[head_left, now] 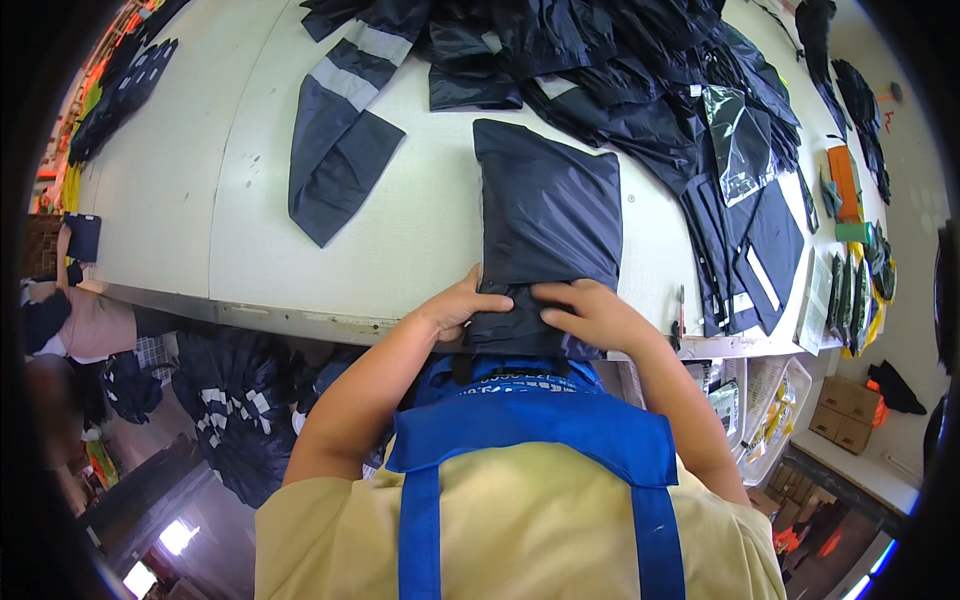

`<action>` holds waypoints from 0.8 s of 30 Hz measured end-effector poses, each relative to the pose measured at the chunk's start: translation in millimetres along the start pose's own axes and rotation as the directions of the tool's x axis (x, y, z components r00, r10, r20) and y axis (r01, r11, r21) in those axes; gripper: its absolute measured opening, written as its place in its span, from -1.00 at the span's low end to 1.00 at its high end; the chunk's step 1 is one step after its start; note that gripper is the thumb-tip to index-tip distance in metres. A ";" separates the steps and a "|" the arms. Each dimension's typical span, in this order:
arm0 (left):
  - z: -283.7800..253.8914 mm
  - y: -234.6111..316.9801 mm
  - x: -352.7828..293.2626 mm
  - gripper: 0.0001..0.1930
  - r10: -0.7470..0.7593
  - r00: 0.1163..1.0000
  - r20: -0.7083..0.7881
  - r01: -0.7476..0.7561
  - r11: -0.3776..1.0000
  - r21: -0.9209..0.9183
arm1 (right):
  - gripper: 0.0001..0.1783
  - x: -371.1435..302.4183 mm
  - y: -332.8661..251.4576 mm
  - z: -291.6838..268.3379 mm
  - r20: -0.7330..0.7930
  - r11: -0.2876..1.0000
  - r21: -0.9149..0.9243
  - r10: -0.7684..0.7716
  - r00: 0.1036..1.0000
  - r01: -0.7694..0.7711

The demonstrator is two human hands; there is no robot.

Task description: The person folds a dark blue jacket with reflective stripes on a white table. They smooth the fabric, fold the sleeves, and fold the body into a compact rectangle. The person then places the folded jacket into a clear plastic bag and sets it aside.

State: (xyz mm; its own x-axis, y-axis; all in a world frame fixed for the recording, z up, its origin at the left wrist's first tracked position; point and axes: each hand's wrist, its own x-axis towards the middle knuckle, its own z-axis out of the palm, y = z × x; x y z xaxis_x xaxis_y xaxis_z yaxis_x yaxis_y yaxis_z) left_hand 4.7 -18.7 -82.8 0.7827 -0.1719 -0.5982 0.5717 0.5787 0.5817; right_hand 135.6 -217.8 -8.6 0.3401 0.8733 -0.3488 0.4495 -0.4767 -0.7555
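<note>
A dark navy folded garment point(550, 205) lies in front of me at the table's near edge, packed into a rough rectangle. Its lower part is bunched and reaches down to the edge, close to my blue apron point(540, 425). My left hand point(462, 308) grips the garment's left side, thumb across the top of the cloth and the other fingers partly hidden. On the right side, my right hand point(595, 315) has its fingers bent into the same lower fold, holding the cloth.
A heap of dark garments point(600, 60) covers the far side, one sleeve with grey bands point(340, 130) stretching left. Clear plastic packaging point(738, 145) and small scissors point(680, 315) lie to the right. Another person point(85, 320) is at far left; bins point(775, 410) sit below the table.
</note>
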 end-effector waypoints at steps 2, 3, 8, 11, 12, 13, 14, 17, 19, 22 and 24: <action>-0.4 6.1 6.1 -0.12 0.007 0.998 -0.056 -0.006 1.000 0.020 | -0.65 -18.3 46.0 -6.8 -0.209 0.864 0.452 0.345 0.915 -0.223; 0.9 7.1 7.4 -0.14 0.009 0.996 -0.088 -0.007 1.000 0.027 | -0.49 -15.5 56.5 -13.6 -0.463 0.856 0.426 0.484 0.743 -0.292; 15.8 4.9 0.6 -0.08 0.113 0.993 -0.021 -0.111 0.990 0.091 | -0.16 -8.6 84.0 18.3 -0.192 0.531 0.809 0.647 0.738 -0.254; 13.3 -18.9 -17.2 -0.09 0.130 0.991 -0.012 -0.128 0.984 0.120 | -0.19 -29.2 73.0 35.4 -0.229 0.694 0.649 0.567 0.791 -0.310; 15.2 -23.5 -24.6 -0.12 0.101 0.994 -0.034 -0.095 0.985 0.142 | -0.18 -37.1 67.7 35.9 -0.192 0.687 0.644 0.571 0.798 -0.337; 15.8 -30.7 -31.4 -0.14 0.113 0.993 -0.040 -0.100 0.967 0.234 | -0.18 -45.7 60.8 39.3 -0.177 0.660 0.674 0.579 0.796 -0.330; 13.4 -36.8 -35.1 -0.16 0.130 0.991 -0.040 -0.110 0.939 0.326 | -0.17 -52.7 54.1 42.4 -0.170 0.637 0.702 0.585 0.793 -0.319; 9.0 -36.5 -30.5 -0.21 0.085 0.996 -0.039 -0.062 0.910 0.410 | -0.31 -62.6 49.9 54.8 -0.302 0.662 0.697 0.619 0.725 -0.274; 4.7 -15.4 -15.9 -0.21 -0.008 0.998 -0.062 0.030 0.932 0.361 | -0.39 -52.9 68.0 59.3 -0.423 0.729 0.610 0.632 0.650 -0.312; -8.4 24.8 -2.1 -0.17 0.108 0.989 -0.106 -0.099 0.992 0.079 | -0.48 -29.3 37.7 27.5 -0.474 0.657 0.736 0.672 0.569 -0.163; -9.7 44.7 -9.9 -0.26 0.212 0.974 -0.081 -0.225 0.947 -0.229 | -0.53 -25.8 26.3 29.8 -0.476 0.592 0.805 0.683 0.554 -0.037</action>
State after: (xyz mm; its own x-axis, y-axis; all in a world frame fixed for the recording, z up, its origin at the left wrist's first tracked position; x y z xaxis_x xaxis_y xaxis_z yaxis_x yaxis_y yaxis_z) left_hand 20.1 16.6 -56.3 0.8635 0.0199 -0.5040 0.3087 0.7693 0.5593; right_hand 114.1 -249.9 -36.0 0.8887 0.1102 -0.4450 -0.4119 -0.2340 -0.8807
